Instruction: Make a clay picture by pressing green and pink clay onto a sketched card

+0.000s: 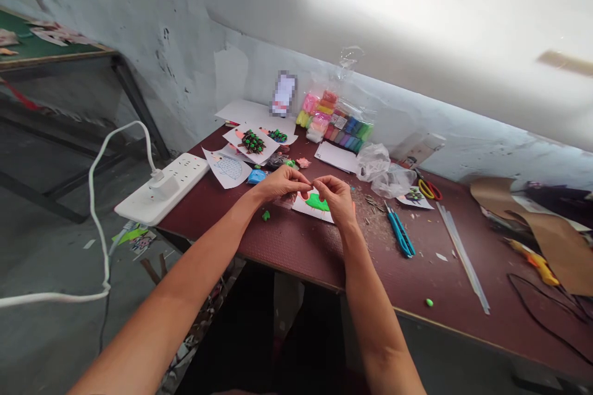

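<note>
My left hand (287,184) and my right hand (334,194) meet fingertip to fingertip over the table. Each is closed in a pinch; whatever sits between the fingers is too small to name. Below them lies a white paper card (320,215), partly covered by my right hand, with a flat patch of green clay (317,201) on it. A small green clay lump (265,215) rests to the left of the card. Short brown stick pieces (370,202) are scattered to the right, beside a teal utility knife (399,231).
Hedgehog pictures (252,141) and packs of coloured clay (347,126) lie at the back. Scissors (430,189), glue sticks (463,256) and a yellow glue gun (537,264) are on the right. A white power strip (162,191) juts out at the table's left edge.
</note>
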{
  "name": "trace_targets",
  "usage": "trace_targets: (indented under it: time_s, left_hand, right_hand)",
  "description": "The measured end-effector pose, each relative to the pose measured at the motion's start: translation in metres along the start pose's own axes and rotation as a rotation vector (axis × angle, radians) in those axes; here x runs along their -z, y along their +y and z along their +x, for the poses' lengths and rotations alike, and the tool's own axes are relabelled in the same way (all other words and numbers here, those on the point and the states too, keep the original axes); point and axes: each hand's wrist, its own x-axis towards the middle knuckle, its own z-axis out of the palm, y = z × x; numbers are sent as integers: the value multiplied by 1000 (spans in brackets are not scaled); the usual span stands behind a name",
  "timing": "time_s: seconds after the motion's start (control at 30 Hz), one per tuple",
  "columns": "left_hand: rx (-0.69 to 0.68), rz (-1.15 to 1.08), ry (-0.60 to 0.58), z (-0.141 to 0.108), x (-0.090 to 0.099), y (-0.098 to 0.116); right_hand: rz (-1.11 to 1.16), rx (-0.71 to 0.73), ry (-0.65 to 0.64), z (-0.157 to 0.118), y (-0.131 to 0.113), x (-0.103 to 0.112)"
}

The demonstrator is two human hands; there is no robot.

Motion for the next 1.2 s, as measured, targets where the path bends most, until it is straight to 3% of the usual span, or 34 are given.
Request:
trace_targets:
  time_s: [0.37, 0.7, 0.97, 1.2]
  left_hand:
    - [91, 32, 11, -4, -4, 9]
    - [66, 4, 45, 0, -4, 3]
    - [64, 31, -27, -3, -2, 5]
    - [26, 38, -4, 1, -1, 0]
  right_hand:
    - [-87, -36, 15, 0, 0, 1]
    - [-117, -39, 8, 0, 1, 3]
    - [-204, -35, -15, 2, 4, 6]
    - [-201, -51, -56, 1, 4, 6]
